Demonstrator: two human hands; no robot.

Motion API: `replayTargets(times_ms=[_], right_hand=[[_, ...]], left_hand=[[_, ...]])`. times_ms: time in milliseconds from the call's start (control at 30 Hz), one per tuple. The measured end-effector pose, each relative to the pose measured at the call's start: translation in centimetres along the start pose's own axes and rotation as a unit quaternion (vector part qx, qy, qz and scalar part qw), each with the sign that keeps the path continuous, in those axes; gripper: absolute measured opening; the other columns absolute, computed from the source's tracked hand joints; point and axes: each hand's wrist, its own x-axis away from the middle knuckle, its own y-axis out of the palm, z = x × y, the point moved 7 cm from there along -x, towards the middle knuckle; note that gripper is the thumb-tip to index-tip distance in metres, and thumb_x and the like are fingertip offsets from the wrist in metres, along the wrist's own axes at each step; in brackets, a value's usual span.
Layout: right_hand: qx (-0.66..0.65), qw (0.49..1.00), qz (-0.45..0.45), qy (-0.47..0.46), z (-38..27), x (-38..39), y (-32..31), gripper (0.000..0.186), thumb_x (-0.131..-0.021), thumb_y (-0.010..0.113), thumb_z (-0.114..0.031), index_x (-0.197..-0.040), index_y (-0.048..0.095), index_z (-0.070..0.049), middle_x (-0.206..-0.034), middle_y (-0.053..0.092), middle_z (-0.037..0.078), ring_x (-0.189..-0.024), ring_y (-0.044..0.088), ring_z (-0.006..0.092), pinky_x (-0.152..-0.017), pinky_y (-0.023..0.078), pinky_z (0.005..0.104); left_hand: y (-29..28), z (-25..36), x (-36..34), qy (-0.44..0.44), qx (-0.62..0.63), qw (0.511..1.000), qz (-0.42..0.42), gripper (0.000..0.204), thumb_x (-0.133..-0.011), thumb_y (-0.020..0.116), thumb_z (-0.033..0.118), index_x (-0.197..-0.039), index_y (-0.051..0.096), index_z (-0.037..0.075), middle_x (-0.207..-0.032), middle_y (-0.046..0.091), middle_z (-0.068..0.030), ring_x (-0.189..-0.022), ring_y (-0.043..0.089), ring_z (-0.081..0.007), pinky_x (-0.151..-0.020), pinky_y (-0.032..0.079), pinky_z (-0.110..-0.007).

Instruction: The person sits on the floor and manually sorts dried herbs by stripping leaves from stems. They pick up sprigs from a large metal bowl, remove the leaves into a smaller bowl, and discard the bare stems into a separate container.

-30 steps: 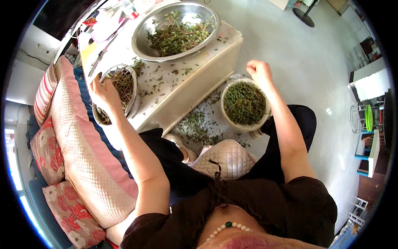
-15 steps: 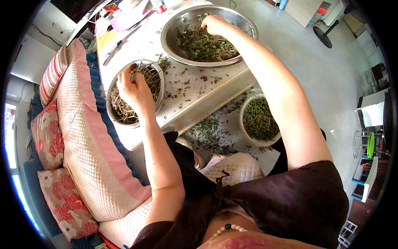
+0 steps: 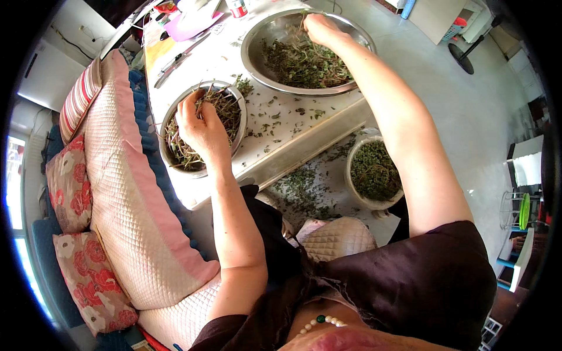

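Note:
My left hand (image 3: 202, 127) rests in the smaller metal bowl (image 3: 240, 130), its fingers curled around some of the thin reddish-brown stems (image 3: 227, 110) that fill it. At the far rim of a wide steel basin (image 3: 250, 54), my right hand (image 3: 325, 30) is closed in a pinch on thin plant stems. A few strands hang from these fingers toward the heap of leafy green sprigs (image 3: 301, 63) inside the basin. Both vessels stand on the white table (image 3: 263, 111), with loose leaves scattered between them.
Below the table's edge, a pale bucket (image 3: 354, 175) holds green leaves, with more leaves (image 3: 304, 190) strewn beside it. A knife (image 3: 175, 63) and a pink sheet (image 3: 187, 26) lie at the table's far left. A quilted sofa (image 3: 126, 175) runs along the left.
The whole view has shifted slightly. My right hand has drawn a little farther out over the basin's far rim, with strands now hanging from it. My left hand stays in the smaller bowl.

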Motion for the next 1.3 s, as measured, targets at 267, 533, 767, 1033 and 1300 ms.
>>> replayTargets(times_ms=[267, 533, 767, 1033, 1300], right_hand=[[-0.216, 0.936, 0.26, -0.099, 0.0, 7.5, -12.2, 0.012, -0.074, 0.069, -0.012, -0.082, 0.065, -0.004, -0.078, 0.067, 0.01, -0.073, 0.065, 0.0208, -0.065, 0.05, 0.034], [-0.602, 0.796, 0.062, -0.011, 1.4, 22.3, -13.5, 0.013, -0.09, 0.055, -0.007, -0.099, 0.064, -0.005, -0.083, 0.066, 0.006, -0.071, 0.063, 0.0091, -0.051, 0.042, 0.0194], [-0.713, 0.697, -0.009, 0.077, 2.7, 32.5, -8.7, 0.015, -0.089, 0.054, -0.002, -0.099, 0.065, -0.003, -0.082, 0.066, 0.007, -0.06, 0.057, 0.0088, -0.05, 0.043, 0.0177], [-0.735, 0.67, -0.031, 0.101, 5.6, 35.8, -4.5, 0.024, -0.086, 0.048, 0.007, -0.101, 0.065, -0.001, -0.086, 0.067, 0.005, -0.062, 0.052, 0.0033, -0.049, 0.035, 0.0157], [-0.681, 0.717, -0.099, 0.109, 5.9, 36.3, -2.8, 0.017, -0.085, 0.057, -0.003, -0.1, 0.066, -0.002, -0.084, 0.067, 0.002, -0.07, 0.059, 0.0048, -0.057, 0.042, 0.0168]], left_hand=[[0.3, 2.6, 0.7, 0.03, 0.023, 0.999, -0.014, 0.022, -0.078, 0.051, -0.001, -0.097, 0.062, -0.001, -0.092, 0.061, -0.0121, -0.086, 0.057, -0.0269, -0.077, 0.045, -0.036], [4.1, 8.0, 4.0, 0.047, 0.112, 0.985, -0.123, 0.02, -0.078, 0.053, -0.001, -0.095, 0.062, 0.0, -0.092, 0.062, -0.013, -0.088, 0.058, -0.029, -0.079, 0.045, -0.037], [11.2, 11.4, 12.2, -0.181, 0.416, 0.801, -0.39, 0.02, -0.089, 0.054, 0.005, -0.107, 0.06, -0.002, -0.103, 0.064, -0.0081, -0.093, 0.059, -0.0145, -0.083, 0.047, -0.028], [11.6, 13.2, 13.8, -0.158, 0.395, 0.847, -0.318, 0.014, -0.084, 0.06, 0.003, -0.098, 0.058, 0.0, -0.088, 0.06, -0.0046, -0.079, 0.056, -0.0144, -0.074, 0.047, -0.029], [12.3, 16.7, 14.6, 0.098, 0.237, 0.855, -0.451, 0.03, -0.08, 0.063, 0.006, -0.11, 0.062, 0.001, -0.095, 0.064, -0.007, -0.094, 0.056, -0.0168, -0.084, 0.043, -0.029]])
